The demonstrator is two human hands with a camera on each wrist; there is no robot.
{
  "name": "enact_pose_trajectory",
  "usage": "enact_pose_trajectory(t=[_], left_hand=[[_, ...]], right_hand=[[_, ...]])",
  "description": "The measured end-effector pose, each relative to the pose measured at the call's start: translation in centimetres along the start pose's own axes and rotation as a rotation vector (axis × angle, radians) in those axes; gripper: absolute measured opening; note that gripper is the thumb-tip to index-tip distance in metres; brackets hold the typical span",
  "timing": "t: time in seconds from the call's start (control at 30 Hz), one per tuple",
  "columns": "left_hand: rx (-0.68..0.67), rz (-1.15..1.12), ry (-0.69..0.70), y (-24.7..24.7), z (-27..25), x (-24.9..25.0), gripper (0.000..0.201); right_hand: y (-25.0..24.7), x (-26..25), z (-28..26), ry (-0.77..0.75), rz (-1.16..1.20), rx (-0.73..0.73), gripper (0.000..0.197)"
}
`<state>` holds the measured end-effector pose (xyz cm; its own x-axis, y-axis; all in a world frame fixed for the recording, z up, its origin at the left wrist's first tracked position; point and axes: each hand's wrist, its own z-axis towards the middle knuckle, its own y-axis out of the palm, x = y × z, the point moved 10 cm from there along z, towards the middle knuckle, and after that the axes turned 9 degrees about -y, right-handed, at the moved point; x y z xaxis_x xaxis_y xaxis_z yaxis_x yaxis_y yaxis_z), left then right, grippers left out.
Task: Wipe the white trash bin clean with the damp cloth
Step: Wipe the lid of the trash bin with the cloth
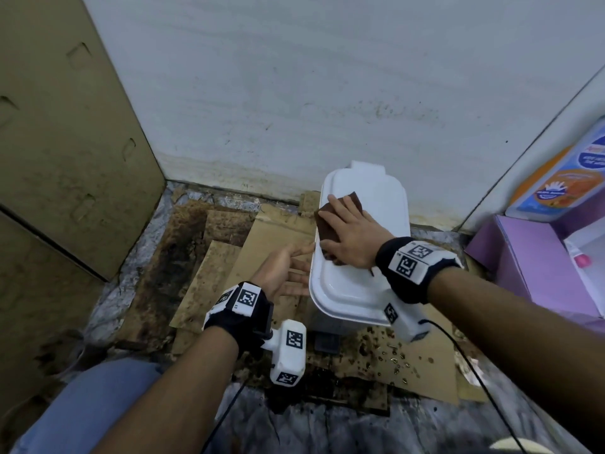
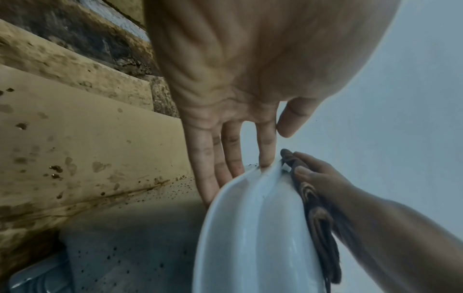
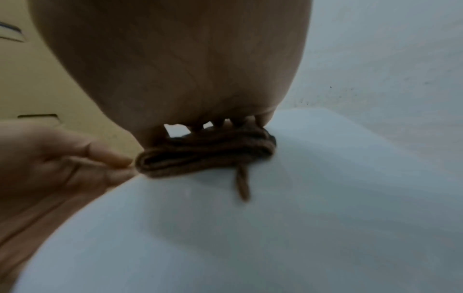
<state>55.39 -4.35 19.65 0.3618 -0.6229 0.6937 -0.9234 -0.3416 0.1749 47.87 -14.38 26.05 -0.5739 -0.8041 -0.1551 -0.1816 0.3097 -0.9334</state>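
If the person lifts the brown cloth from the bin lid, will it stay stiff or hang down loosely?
Probably floppy: the brown cloth lies in soft folded layers under the right hand, and a loose strand trails onto the white bin lid. It likely drapes when lifted. Being damp, it may cling slightly to the lid.

Left hand (image 2: 225, 79): palm toward the camera, fingers (image 2: 230, 150) straight and pointing down, tips touching the edge of the bin lid; thumb (image 2: 293, 119) extended beside them. White trash bin (image 2: 250, 237): glossy lid with raised rim, seen edge-on at lower centre. Cloth (image 2: 318, 224): brown, folded, lying against the lid's far side; right hand (image 2: 320, 178) laid flat over it, pressing it to the lid. Cardboard (image 2: 87, 148): flattened sheets, stained and spotted, on the left. Wall (image 2: 400, 99): pale, plain, on the right.
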Motion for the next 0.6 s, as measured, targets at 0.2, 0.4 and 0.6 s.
enact_pose_trajectory(t=[0.2, 0.4, 0.6], left_hand=[[0.027, 0.011, 0.006, -0.4, 1.3, -0.1, 0.035], [-0.003, -0.035, -0.028, -0.4, 1.4, -0.2, 0.035], [0.009, -0.053, -0.047, -0.4, 0.9, -0.2, 0.037]], right_hand=[[-1.8, 2.4, 3.7, 0.001, -0.063, -0.007, 0.063], [0.1, -0.9, 0.2, -0.032, -0.039, 0.115, 0.062], [3.0, -5.1, -5.1, -0.025, 0.025, 0.203, 0.077]])
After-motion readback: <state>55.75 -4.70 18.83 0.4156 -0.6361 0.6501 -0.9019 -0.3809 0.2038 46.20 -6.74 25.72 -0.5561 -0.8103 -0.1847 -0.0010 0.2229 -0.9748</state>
